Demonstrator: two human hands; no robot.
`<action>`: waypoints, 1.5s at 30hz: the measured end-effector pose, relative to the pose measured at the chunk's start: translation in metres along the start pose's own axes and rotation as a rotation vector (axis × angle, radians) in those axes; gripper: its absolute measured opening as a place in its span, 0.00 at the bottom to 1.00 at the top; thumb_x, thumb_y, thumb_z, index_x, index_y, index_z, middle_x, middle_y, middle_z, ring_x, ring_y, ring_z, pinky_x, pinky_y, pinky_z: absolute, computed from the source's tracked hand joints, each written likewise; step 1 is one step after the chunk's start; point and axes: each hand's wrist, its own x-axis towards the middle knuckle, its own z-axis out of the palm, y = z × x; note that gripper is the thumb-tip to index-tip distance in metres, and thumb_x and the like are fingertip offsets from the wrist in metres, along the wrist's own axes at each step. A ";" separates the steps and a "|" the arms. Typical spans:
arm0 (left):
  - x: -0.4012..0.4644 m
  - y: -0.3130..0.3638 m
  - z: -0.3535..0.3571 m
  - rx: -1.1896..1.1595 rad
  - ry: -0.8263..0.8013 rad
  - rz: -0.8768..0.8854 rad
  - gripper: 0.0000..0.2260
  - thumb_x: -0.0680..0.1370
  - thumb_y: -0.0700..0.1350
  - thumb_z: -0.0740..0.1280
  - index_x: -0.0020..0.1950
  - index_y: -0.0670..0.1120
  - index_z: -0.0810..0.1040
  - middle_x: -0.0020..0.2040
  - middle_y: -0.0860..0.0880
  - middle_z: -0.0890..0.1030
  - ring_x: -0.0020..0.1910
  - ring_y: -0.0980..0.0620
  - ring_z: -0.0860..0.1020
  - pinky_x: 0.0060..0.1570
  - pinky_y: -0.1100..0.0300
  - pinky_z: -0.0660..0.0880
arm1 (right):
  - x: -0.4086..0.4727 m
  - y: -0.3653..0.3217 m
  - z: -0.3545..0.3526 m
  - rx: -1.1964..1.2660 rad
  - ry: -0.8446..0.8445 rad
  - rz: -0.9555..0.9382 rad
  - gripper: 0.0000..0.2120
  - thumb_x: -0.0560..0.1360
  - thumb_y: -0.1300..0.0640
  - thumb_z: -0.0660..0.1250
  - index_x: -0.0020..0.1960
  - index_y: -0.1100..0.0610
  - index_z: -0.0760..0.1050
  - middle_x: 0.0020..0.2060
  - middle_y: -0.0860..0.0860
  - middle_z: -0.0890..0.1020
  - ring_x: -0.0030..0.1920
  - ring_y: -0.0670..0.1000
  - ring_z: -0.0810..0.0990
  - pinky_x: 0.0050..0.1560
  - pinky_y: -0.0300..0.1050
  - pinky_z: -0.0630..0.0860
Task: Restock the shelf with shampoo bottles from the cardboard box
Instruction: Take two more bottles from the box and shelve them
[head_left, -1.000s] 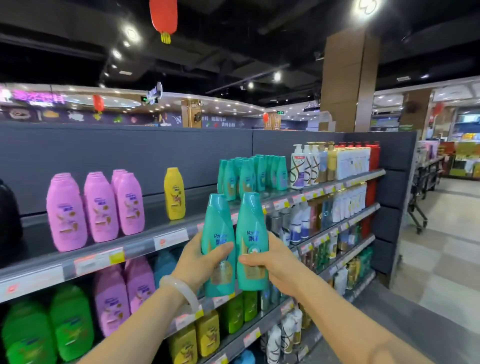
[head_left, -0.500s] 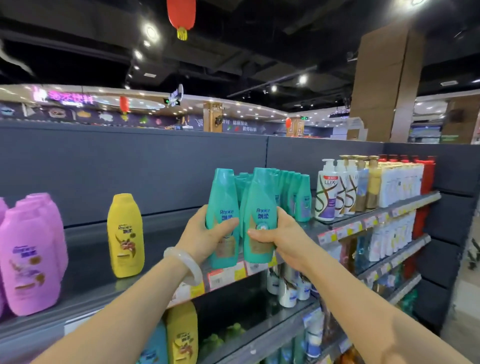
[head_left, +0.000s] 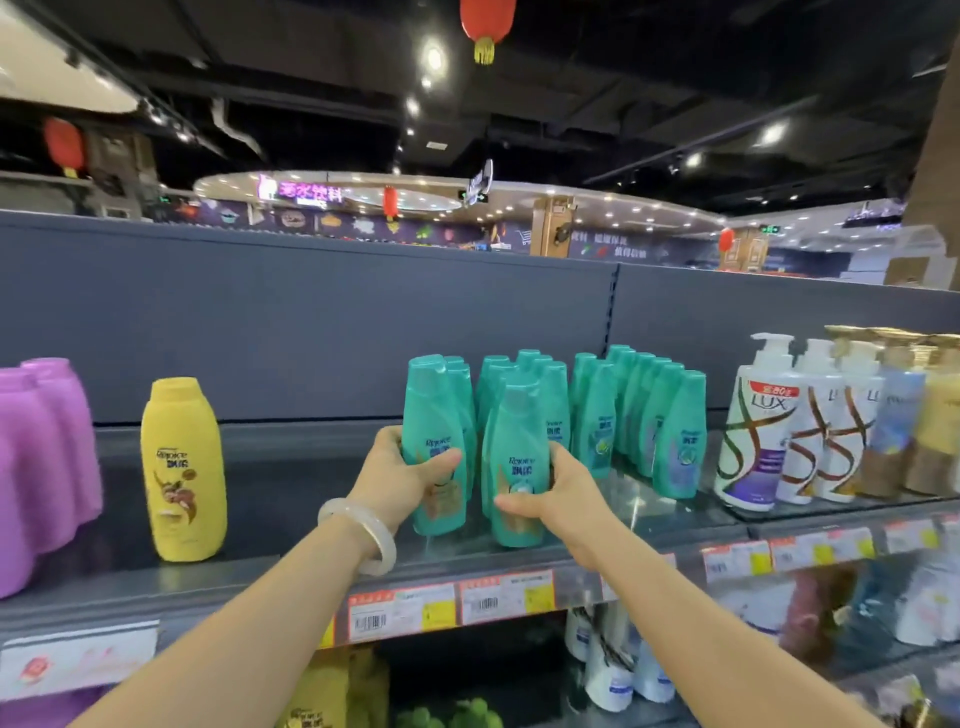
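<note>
- On top shelf (head_left: 291, 483): left hand (head_left: 400, 475) gripping teal bottle (head_left: 434, 415).
- Beside it: right hand (head_left: 561, 493) gripping second teal bottle (head_left: 519, 431), both upright.

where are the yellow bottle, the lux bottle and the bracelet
yellow bottle (head_left: 183, 470): head view, on its front label.
lux bottle (head_left: 754, 431): head view, on the white body just under the logo.
bracelet (head_left: 375, 538): head view, on the pale band round the left wrist.

"Rejoice" on teal bottle (head_left: 519, 462); "LUX" on pump bottle (head_left: 753, 431)
</note>
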 end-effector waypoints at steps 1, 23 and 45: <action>0.002 -0.003 0.004 0.003 0.020 -0.007 0.19 0.72 0.40 0.72 0.58 0.43 0.68 0.53 0.44 0.80 0.51 0.47 0.80 0.52 0.49 0.77 | 0.003 0.004 -0.001 -0.016 -0.015 0.002 0.24 0.65 0.68 0.76 0.56 0.55 0.72 0.50 0.52 0.82 0.50 0.51 0.82 0.51 0.46 0.80; 0.010 -0.027 0.030 0.163 0.094 0.040 0.14 0.71 0.41 0.73 0.55 0.49 0.77 0.49 0.51 0.83 0.49 0.53 0.81 0.49 0.58 0.78 | 0.021 0.026 -0.017 -0.329 -0.047 -0.059 0.34 0.61 0.55 0.80 0.60 0.58 0.67 0.52 0.49 0.76 0.52 0.47 0.75 0.46 0.35 0.70; 0.010 -0.026 0.039 0.275 0.214 -0.005 0.17 0.71 0.45 0.73 0.56 0.48 0.72 0.54 0.50 0.78 0.55 0.48 0.77 0.58 0.48 0.75 | 0.026 0.028 -0.015 -0.377 -0.077 -0.034 0.31 0.63 0.54 0.78 0.62 0.56 0.70 0.57 0.50 0.79 0.54 0.48 0.77 0.54 0.41 0.74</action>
